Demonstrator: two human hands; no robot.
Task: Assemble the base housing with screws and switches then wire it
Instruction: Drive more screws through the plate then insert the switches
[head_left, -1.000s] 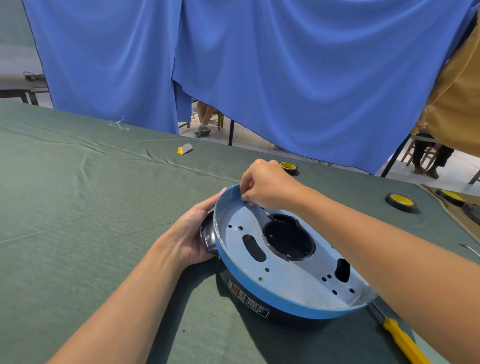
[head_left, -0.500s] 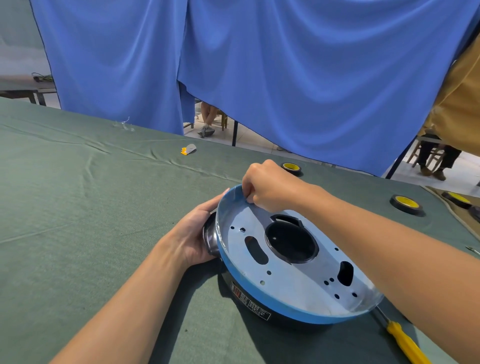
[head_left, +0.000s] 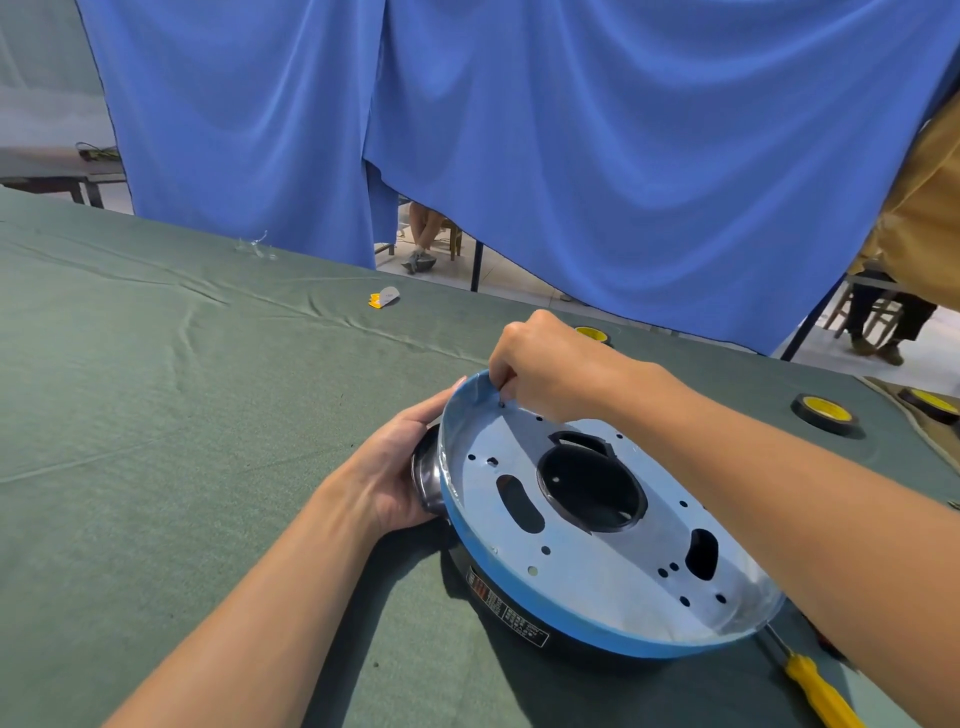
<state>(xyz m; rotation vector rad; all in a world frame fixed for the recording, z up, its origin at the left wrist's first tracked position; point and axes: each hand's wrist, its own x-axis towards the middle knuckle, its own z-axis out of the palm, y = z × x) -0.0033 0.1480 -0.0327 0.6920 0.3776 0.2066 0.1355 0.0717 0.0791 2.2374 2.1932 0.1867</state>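
One base housing (head_left: 597, 551), face up, axis far-left to near-right; left hand (head_left: 400, 467) gripping its left edge, right hand (head_left: 550, 364) pinched at far rim, contents unclear; cloth (head_left: 156, 441) free leftward

Single view on record, from a wide-angle camera worn on the person's head. It faces forward and down across the green-covered table (head_left: 156, 467). Both forearms enter from the bottom edge, close to the lens. The left hand (head_left: 395, 467), right hand (head_left: 550, 364) and base housing (head_left: 597, 525) lie near, right of centre. The table's far edge slants down to the right, so the camera is rolled. The blue curtain (head_left: 571, 156) fills the upper half.
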